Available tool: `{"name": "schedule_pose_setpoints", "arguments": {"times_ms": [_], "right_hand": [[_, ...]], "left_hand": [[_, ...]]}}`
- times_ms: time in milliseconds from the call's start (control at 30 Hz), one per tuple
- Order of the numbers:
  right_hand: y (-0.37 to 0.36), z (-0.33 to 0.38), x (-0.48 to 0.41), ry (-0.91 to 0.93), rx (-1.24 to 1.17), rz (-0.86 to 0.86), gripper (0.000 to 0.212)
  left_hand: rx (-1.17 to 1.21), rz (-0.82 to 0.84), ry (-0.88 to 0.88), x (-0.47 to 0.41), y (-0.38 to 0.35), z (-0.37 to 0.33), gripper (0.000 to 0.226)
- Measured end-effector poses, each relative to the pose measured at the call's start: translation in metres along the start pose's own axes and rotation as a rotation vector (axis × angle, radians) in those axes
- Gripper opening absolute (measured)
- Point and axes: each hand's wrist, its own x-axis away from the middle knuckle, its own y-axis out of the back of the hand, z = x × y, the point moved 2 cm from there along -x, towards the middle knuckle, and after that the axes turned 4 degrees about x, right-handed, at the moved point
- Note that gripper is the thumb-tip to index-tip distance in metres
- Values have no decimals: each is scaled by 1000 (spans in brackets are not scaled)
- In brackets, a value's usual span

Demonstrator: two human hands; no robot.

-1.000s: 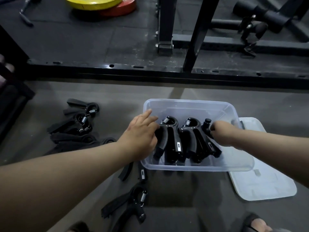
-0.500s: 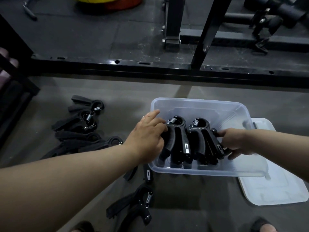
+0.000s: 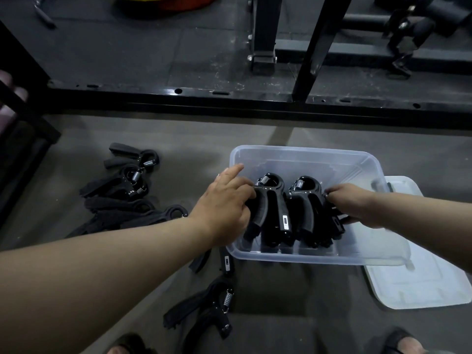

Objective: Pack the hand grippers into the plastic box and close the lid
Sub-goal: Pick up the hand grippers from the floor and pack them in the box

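left hand (image 3: 224, 208): curled round the leftmost of the hand grippers (image 3: 270, 208) in the plastic box (image 3: 301, 149)
right hand (image 3: 355, 205): i clasp the rightmost, bunching them for room
lid (image 3: 421, 282): off, beside the box

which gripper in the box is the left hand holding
The leftmost black spring hand gripper in the clear plastic box: the left hand grips its outer handle, while the right hand holds the rightmost gripper.

Bare forearms (image 3: 102, 264), dk sandals (image 3: 393, 335)
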Motion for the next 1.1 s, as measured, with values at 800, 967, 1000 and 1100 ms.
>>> {"name": "schedule_pose_setpoints", "arguments": {"times_ms": [800, 967, 1000, 1100], "right_hand": [[-21, 14, -7, 49, 96, -210, 37], [-24, 22, -2, 62, 220, -298, 47], [-25, 25, 0, 71, 255, -322, 48], [-32, 38, 13, 186, 433, -452, 49]], "left_hand": [[48, 2, 39, 7, 5, -2, 48], [70, -8, 17, 21, 10, 9, 51], [92, -36, 38, 26, 13, 13, 51], [94, -77, 265, 40, 16, 34, 52]]}}
